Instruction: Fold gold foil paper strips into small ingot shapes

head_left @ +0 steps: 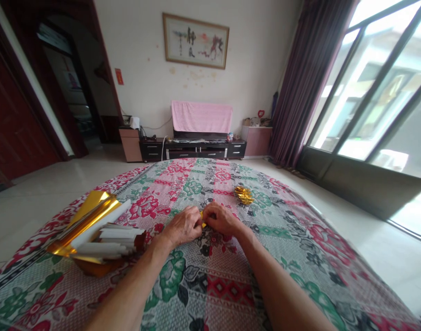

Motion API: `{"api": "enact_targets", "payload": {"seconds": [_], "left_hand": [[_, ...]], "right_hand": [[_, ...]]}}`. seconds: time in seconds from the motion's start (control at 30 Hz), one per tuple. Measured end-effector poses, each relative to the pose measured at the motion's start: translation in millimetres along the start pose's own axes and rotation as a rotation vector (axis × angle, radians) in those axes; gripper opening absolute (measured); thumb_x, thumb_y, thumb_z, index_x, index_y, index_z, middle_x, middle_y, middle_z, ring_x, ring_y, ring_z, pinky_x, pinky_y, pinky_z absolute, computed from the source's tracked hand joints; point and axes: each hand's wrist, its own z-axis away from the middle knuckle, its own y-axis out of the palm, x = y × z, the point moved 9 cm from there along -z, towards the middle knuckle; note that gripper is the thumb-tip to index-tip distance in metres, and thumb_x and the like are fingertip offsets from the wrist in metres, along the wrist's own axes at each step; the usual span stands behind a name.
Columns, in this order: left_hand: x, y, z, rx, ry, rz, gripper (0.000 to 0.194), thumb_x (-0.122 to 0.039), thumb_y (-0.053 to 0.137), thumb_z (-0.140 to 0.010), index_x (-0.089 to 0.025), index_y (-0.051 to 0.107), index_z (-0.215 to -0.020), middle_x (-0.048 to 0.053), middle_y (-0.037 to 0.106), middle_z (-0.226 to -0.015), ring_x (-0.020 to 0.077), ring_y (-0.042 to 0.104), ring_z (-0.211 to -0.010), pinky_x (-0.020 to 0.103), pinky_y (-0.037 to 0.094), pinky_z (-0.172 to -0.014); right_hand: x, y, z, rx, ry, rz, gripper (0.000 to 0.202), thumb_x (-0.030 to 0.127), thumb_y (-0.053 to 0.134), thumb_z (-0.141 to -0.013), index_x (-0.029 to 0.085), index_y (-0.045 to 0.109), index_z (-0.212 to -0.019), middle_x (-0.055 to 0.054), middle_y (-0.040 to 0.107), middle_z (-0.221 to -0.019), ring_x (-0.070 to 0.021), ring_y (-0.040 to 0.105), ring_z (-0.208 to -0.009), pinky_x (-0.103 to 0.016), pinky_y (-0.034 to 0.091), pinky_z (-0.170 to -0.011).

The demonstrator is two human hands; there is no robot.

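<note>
My left hand (186, 224) and my right hand (222, 219) meet over the middle of the cloth-covered table. Their fingers are closed on a small piece of gold paper (203, 220); only a bit of it shows between the fingertips, and its shape is hidden. Beyond my right hand lies a small heap of folded gold paper pieces (244, 195). To the left of my left hand are shiny gold foil sheets (93, 220), partly curled, with a bundle of white-backed paper strips (115, 239) on them.
A floral tablecloth (275, 257) in red, green and grey covers the rounded table. Across the tiled floor stands a low black cabinet (196, 149) with a pink cloth (201, 116) over something above it. Purple curtains (300, 82) and large windows are on the right.
</note>
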Motion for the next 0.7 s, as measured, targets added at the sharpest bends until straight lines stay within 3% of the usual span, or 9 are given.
{"api": "enact_targets", "payload": {"seconds": [0.17,0.37,0.47,0.7], "left_hand": [[8,0.2,-1,-0.012,-0.056,0.082,0.011,-0.011,0.044,-0.072,-0.017,0.053,-0.067,0.002,0.053,-0.074,0.0141,0.048,-0.075,0.025,0.039,-0.069],[12,-1.0,-2,-0.025,-0.091,0.102,0.011,-0.013,0.044,-0.071,-0.016,0.053,-0.066,0.002,0.053,-0.072,0.0134,0.049,-0.071,0.025,0.039,-0.066],[15,-2.3,-2,-0.015,-0.108,0.136,0.013,-0.012,0.046,-0.071,-0.016,0.056,-0.065,0.002,0.055,-0.072,0.0131,0.051,-0.07,0.024,0.04,-0.066],[29,-3.1,-1,-0.064,-0.115,0.356,0.028,-0.007,0.044,-0.072,-0.019,0.063,-0.088,0.002,0.063,-0.087,0.0121,0.057,-0.081,0.023,0.044,-0.074]], "right_hand": [[2,0,0,0.041,0.029,-0.047,0.017,0.0,0.053,-0.06,0.016,0.061,-0.061,-0.001,0.062,-0.083,-0.012,0.054,-0.079,-0.022,0.041,-0.072],[4,5,1,0.087,-0.005,-0.04,0.003,0.014,0.064,-0.065,0.017,0.065,-0.065,-0.001,0.061,-0.085,-0.0115,0.054,-0.077,-0.021,0.041,-0.069],[4,6,1,0.07,-0.021,-0.005,0.005,0.016,0.063,-0.068,0.018,0.066,-0.065,-0.001,0.061,-0.084,-0.0116,0.054,-0.079,-0.022,0.042,-0.071],[2,5,0,0.036,-0.01,0.033,0.008,0.011,0.061,-0.067,0.017,0.067,-0.066,-0.002,0.061,-0.088,-0.0107,0.055,-0.075,-0.021,0.042,-0.067]]}}
